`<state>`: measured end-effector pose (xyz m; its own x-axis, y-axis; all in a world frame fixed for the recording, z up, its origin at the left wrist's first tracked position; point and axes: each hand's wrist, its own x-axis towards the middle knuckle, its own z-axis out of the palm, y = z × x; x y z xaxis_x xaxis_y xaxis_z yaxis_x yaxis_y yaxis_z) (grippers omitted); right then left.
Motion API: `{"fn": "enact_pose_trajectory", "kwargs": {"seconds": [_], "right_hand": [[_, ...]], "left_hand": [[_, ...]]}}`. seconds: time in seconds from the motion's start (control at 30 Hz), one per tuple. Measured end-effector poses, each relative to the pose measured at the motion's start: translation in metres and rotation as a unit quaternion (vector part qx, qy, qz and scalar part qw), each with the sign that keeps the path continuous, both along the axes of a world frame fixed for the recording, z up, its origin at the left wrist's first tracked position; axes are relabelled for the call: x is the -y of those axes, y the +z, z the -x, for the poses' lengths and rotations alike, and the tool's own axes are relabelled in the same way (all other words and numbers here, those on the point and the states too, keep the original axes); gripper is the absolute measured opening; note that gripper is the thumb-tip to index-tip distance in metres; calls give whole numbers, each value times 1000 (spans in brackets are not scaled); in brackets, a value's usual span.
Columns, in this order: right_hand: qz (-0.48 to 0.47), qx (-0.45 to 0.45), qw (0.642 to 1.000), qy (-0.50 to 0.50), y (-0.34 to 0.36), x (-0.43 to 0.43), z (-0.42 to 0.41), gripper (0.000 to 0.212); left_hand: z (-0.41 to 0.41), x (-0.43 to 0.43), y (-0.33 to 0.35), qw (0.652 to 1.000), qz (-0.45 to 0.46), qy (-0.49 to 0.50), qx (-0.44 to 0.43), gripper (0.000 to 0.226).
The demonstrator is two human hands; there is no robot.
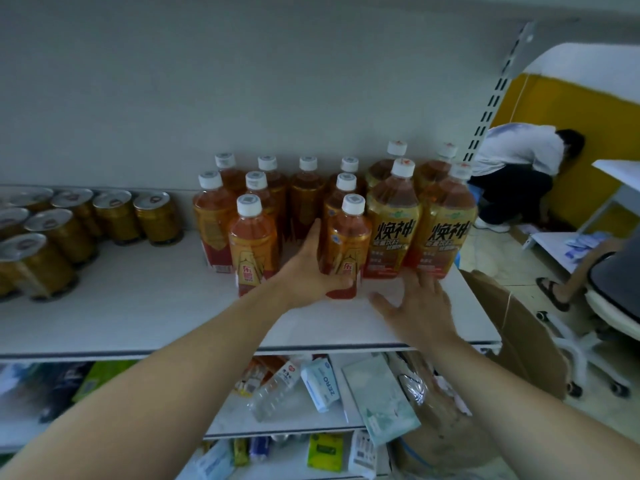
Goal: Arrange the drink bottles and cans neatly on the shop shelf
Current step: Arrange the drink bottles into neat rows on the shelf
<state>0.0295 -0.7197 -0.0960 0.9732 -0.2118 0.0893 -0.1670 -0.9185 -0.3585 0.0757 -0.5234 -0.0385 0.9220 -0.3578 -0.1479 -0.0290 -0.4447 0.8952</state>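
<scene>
On the white shop shelf (138,306) stand several small amber drink bottles with white caps and several larger yellow-labelled bottles (394,230) to their right. My left hand (308,271) grips the front small bottle (346,244) of the right-hand row, low on its left side, thumb across its base. A matching small bottle (252,244) stands just left of that hand. My right hand (415,306) hovers over the shelf with fingers spread, fingertips close to the base of a large bottle (443,233). Several gold cans (114,216) are grouped at the shelf's left.
Below, a lower shelf (294,420) holds loose packets and a clear bottle. A cardboard box (519,334) stands right of the shelf end, with a white chair (606,306) beyond. A crouching person (519,168) is at the far right by a yellow wall.
</scene>
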Motion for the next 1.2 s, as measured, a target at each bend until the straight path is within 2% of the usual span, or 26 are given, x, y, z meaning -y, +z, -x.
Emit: {"fn": "enact_pose_trajectory", "kwargs": {"seconds": [0.07,0.13,0.2,0.23,0.27,0.3,0.33,0.4,0.47,0.53,0.67,0.83,0.97,1.03,1.07,1.1,1.13,1.17,1.2], "right_hand": [[-54,125,990,18,22,-13,-5,82],[-51,213,974,51,47,-26,-12,74],[-33,240,967,82,75,-41,-24,72],[-25,231,968,100,88,-48,-32,72],[-8,214,970,116,99,-55,-42,72],[17,192,973,127,109,-61,-52,72],[44,159,978,131,118,-65,-62,74],[94,79,984,131,131,-70,-79,80],[140,6,981,131,133,-70,-86,83],[158,-25,978,136,131,-68,-85,82],[172,-31,973,153,130,-65,-88,79],[119,-46,978,167,129,-60,-92,62],[111,-34,978,172,132,-62,-84,72],[116,-37,978,170,133,-64,-82,77],[116,-38,978,169,133,-64,-81,77],[114,-38,979,167,132,-65,-82,77],[114,-36,979,167,131,-65,-83,77],[114,-35,979,166,130,-65,-84,78],[116,-33,979,165,130,-66,-85,77]], "left_hand": [[14,-17,6,1000,-17,5,19,100],[29,-39,14,998,-28,27,56,75],[38,-61,22,981,-29,113,154,39],[37,-71,26,961,-31,175,210,27],[31,-81,28,940,-34,230,251,28],[21,-88,27,927,-42,263,264,40],[13,-92,26,930,-56,267,245,58],[1,-92,21,959,-57,220,172,86],[-5,-87,9,975,-52,181,115,94],[-9,-85,-2,979,-28,182,90,95],[-9,-76,-11,974,-23,178,142,83],[-12,-38,-7,982,-40,123,136,87],[-17,-34,-12,986,-58,101,116,95],[-15,-50,-9,993,-5,85,82,95],[-15,-60,-6,991,24,98,91,87],[-17,-71,-1,981,23,134,140,71],[-20,-80,4,959,-17,184,216,57],[-26,-88,10,930,-69,226,282,51],[-32,-93,18,912,-113,247,308,54]]}}
